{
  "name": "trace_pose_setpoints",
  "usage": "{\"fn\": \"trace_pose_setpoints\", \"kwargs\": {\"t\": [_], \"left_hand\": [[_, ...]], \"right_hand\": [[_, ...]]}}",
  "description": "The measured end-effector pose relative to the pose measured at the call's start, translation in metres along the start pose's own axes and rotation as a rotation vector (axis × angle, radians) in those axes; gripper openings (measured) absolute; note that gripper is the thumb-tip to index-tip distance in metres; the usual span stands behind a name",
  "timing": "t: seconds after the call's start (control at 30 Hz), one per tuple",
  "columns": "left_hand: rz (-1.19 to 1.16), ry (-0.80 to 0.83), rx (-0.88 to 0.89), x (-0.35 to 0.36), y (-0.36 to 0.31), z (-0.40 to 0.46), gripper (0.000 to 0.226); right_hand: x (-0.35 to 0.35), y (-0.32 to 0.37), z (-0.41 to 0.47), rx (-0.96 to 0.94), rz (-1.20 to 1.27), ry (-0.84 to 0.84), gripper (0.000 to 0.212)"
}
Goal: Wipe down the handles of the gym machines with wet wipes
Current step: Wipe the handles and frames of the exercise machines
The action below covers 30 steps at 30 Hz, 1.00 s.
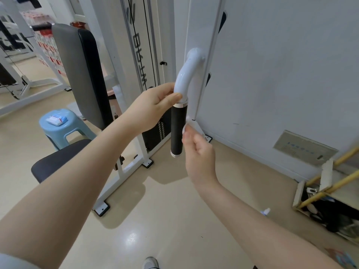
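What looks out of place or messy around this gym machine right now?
A small white scrap lies loose on the floor by the right forearm, like dropped litter. Against the wall at right, a wooden frame leans over dark clutter. The handle itself looks intact, with the left hand holding the white tube above it.

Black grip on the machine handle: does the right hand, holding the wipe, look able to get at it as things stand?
Probably yes. The right hand pinches the wipe right beside the black grip; the left hand holds the white tube above it.
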<state>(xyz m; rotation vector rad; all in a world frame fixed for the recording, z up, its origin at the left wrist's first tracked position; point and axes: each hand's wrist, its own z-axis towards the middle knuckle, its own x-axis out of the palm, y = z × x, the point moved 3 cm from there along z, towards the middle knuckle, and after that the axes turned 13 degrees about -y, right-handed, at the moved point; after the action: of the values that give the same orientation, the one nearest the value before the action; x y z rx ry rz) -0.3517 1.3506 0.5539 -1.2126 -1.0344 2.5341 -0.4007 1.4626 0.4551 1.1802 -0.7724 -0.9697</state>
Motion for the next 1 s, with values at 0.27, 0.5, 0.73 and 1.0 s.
{"fn": "trace_pose_setpoints", "kwargs": {"t": [0.27, 0.5, 0.73, 1.0], "left_hand": [[-0.052, 0.048, -0.002, 0.009, -0.005, 0.004, 0.015], [-0.124, 0.086, 0.031, 0.018, -0.015, 0.005, 0.013], [-0.087, 0.065, 0.026, 0.016, -0.01, 0.003, 0.014], [-0.099, 0.084, -0.003, 0.01, -0.004, 0.004, 0.013]], "right_hand": [[-0.004, 0.001, 0.022, 0.023, 0.106, -0.27, 0.023], [-0.009, -0.022, 0.008, -0.132, 0.009, -0.128, 0.027], [-0.014, -0.038, 0.008, -0.084, -0.004, -0.118, 0.036], [-0.016, -0.042, 0.046, 0.31, 0.231, 0.145, 0.008]]}}
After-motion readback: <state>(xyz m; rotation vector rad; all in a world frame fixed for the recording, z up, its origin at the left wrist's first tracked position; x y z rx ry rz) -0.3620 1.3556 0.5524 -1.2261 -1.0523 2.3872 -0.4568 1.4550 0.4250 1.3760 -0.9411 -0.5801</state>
